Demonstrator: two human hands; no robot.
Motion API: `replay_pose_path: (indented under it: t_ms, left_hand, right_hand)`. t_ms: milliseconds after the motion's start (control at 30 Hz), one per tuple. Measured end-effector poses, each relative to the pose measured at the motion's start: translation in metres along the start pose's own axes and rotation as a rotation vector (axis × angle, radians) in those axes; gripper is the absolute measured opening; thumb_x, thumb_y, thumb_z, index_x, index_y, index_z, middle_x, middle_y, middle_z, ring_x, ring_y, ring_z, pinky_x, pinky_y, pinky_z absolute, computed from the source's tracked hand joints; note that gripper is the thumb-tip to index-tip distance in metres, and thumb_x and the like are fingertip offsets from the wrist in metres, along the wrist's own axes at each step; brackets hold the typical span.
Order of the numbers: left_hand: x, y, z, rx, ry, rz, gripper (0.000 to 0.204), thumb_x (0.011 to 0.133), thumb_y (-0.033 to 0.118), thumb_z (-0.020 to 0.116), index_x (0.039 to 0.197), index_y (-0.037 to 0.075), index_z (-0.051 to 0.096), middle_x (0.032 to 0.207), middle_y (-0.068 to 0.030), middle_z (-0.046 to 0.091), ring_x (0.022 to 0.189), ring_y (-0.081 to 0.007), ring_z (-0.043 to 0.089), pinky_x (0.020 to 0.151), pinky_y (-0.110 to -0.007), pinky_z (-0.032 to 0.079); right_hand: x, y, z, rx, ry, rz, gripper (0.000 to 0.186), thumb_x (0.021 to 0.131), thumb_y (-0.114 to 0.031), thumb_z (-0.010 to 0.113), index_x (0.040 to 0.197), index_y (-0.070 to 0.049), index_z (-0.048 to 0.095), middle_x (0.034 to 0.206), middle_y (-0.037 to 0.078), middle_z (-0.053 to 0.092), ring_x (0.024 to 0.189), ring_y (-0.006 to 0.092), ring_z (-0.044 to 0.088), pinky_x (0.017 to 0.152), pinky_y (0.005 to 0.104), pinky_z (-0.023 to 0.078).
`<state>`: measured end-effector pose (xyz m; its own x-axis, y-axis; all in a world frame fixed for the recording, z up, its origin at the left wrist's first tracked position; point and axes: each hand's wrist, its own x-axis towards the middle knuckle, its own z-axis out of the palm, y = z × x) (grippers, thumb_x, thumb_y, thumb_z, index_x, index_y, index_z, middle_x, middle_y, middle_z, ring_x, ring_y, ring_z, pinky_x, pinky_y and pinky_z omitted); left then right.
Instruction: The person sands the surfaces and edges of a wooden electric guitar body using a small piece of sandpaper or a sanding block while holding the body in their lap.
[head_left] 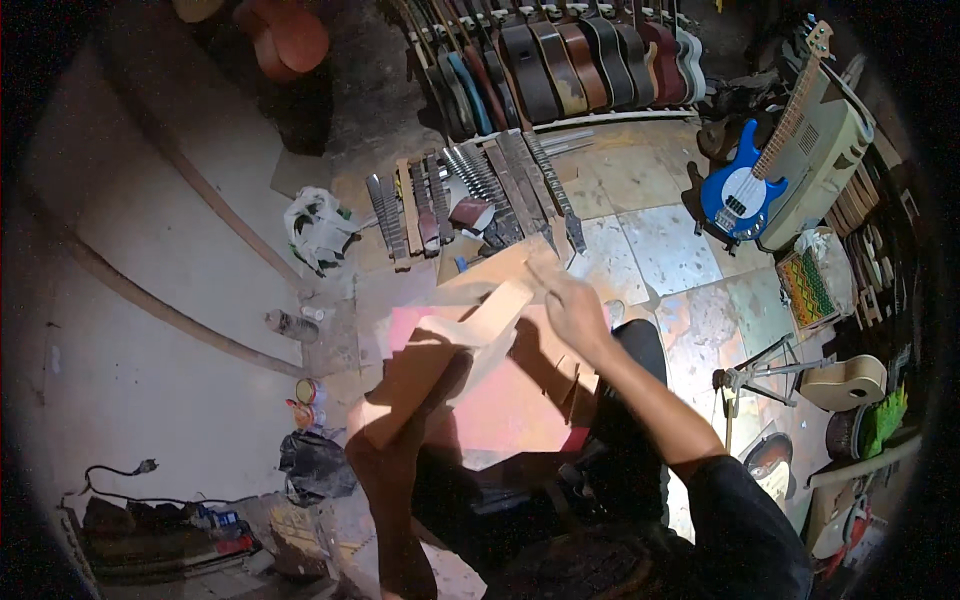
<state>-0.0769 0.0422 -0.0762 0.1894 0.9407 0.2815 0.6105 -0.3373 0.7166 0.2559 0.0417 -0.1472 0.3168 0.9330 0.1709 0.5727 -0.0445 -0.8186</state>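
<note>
My left hand (420, 410), mostly in shadow, grips the lower left part of a pale, angled wooden piece (498, 300) above my lap, some of its fingers hidden. My right hand (572, 312) is closed at the upper right end of that wood, its fingertips blurred by motion. Beneath both hands, a pink board (510, 425) spans my dark-clad legs, with shadows and small wooden bits along its right side.
Guitar necks and fret strips (495, 185) lie ahead, before a rack of guitars (575, 65). A blue bass (725, 190), metal stand (735, 380) and acoustic guitar (840, 383) are at right. A plastic bag (315, 225), bottle (290, 322) and cans (306, 392) sit left.
</note>
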Motion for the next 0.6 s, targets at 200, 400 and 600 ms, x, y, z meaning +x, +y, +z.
replay_pose_path:
  t_ms: [200,400,600]
  left_hand:
    - [0.006,-0.006,-0.009,0.030,-0.089,0.009,0.047,0.076,0.024,0.094,0.108,-0.002,0.072,0.106,-0.0205,0.075,0.097,-0.0343,0.075,0.086,-0.044,0.058]
    - [-0.002,-0.014,-0.008,0.128,0.070,0.035,0.040,0.079,0.019,0.091,0.108,-0.003,0.074,0.105,-0.0178,0.077,0.099,-0.0307,0.074,0.088,-0.044,0.058]
    - [0.005,-0.006,-0.017,-0.231,0.018,-0.261,0.040,0.080,0.012,0.088,0.114,-0.004,0.074,0.113,-0.0154,0.076,0.106,-0.0223,0.072,0.093,-0.040,0.057]
  right_hand:
    - [-0.052,-0.077,0.032,0.265,-0.069,-0.251,0.062,0.088,0.001,0.051,0.147,-0.015,0.059,0.140,0.019,0.064,0.110,0.0362,0.070,0.095,0.0427,0.057]
    - [0.001,0.044,0.023,0.030,-0.073,0.360,0.066,0.086,0.000,0.048,0.149,-0.017,0.059,0.123,0.016,0.074,0.069,0.0254,0.065,0.063,0.0353,0.056]
    - [-0.026,-0.021,0.048,1.565,-0.191,0.819,0.062,0.085,0.003,0.046,0.144,-0.008,0.059,0.074,0.002,0.054,0.049,0.0080,0.043,0.047,0.0223,0.043]
